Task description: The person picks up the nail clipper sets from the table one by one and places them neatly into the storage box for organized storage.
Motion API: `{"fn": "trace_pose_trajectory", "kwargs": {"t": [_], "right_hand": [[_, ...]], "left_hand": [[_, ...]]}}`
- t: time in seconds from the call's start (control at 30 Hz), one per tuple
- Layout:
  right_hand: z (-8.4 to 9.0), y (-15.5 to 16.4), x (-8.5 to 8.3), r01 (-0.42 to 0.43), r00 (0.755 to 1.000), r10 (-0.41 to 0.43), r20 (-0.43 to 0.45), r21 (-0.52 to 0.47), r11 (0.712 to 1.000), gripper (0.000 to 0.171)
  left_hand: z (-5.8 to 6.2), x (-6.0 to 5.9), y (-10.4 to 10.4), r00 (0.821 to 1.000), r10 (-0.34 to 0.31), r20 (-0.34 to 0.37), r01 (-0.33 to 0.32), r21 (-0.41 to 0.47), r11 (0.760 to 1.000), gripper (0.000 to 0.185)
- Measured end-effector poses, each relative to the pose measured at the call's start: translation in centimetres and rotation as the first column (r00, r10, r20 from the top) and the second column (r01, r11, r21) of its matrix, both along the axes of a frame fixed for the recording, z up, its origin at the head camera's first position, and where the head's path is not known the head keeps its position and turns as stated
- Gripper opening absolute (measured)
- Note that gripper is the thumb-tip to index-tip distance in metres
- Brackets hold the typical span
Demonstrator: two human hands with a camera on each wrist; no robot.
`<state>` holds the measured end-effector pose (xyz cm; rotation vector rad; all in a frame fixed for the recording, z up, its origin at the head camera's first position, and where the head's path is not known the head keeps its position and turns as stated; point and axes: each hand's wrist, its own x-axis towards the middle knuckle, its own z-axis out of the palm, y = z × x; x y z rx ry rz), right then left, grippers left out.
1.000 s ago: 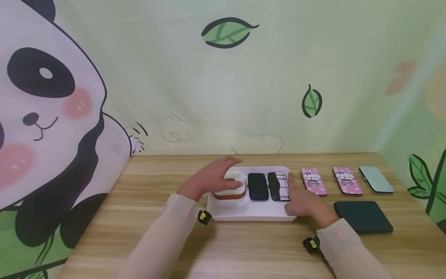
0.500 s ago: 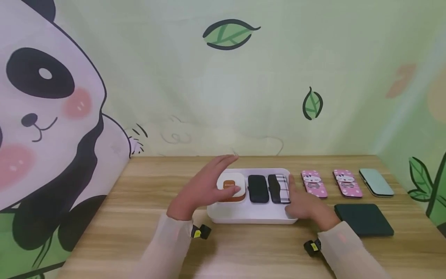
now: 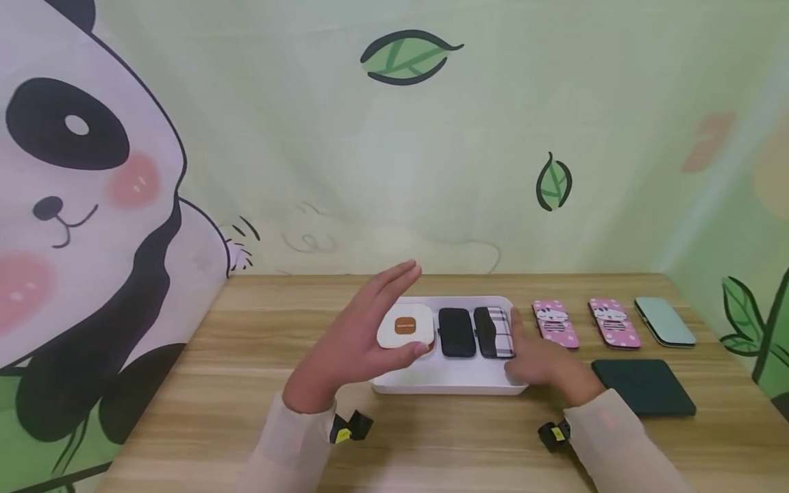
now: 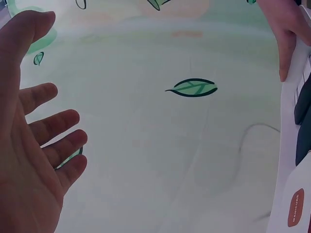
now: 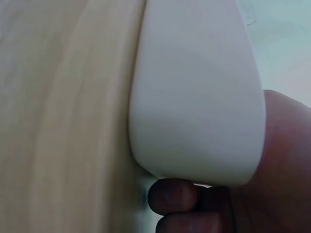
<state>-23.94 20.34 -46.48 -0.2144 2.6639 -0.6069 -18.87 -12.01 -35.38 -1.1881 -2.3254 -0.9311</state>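
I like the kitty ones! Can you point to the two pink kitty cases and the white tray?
Left pink polka-dot kitty case (image 3: pixel 555 324): head view, its middle.
Right pink polka-dot kitty case (image 3: pixel 613 320): head view, its middle.
White plastic tray (image 3: pixel 446 387): head view, front rim.

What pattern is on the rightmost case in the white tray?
The rightmost case is black with a grey-and-white plaid panel, clearest in the head view.

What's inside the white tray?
The white tray holds three cases: a white one with an orange label, a black one and a plaid one. Their contents stay hidden.
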Motion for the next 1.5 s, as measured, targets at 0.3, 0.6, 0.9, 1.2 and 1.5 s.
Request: {"fn": "trace_pose_trajectory", "kwargs": {"t": [0.3,0.6,0.9,1.2,1.5], "right_hand": [[3.4,1.6,0.3,-0.117,0.975,0.111,-0.194,-0.023,0.993,0.083],[10.2,0.7,3.7,-0.208,0.83,0.097,-0.55,-0.144,0.967,0.066],[13.5,0.0,7.5,-0.463,0.478,0.078,-0.875,-0.175,0.869,0.086],[15.4,-1.8,9.1,-0.681,0.179,0.031,-0.983,-0.101,0.726,0.088],[16.1,-2.5,9.8,-0.712,0.113,0.019,-0.993,-0.068,0.699,0.083]], "left_hand": [[0.6,0.6,-0.3,0.997,-0.018,-0.069,0.022,0.06,0.998,0.089],[1.0,1.0,-0.4,0.993,-0.034,-0.116,0.043,0.073,0.996,0.086],[1.6,1.9,-0.4,0.988,-0.043,-0.149,0.054,0.071,0.996,0.086],[2.4,3.1,-0.5,0.976,-0.049,-0.21,0.064,0.067,0.996,0.087],[2.6,3.2,-0.5,0.97,-0.068,-0.233,0.091,0.086,0.992,0.084]]}}
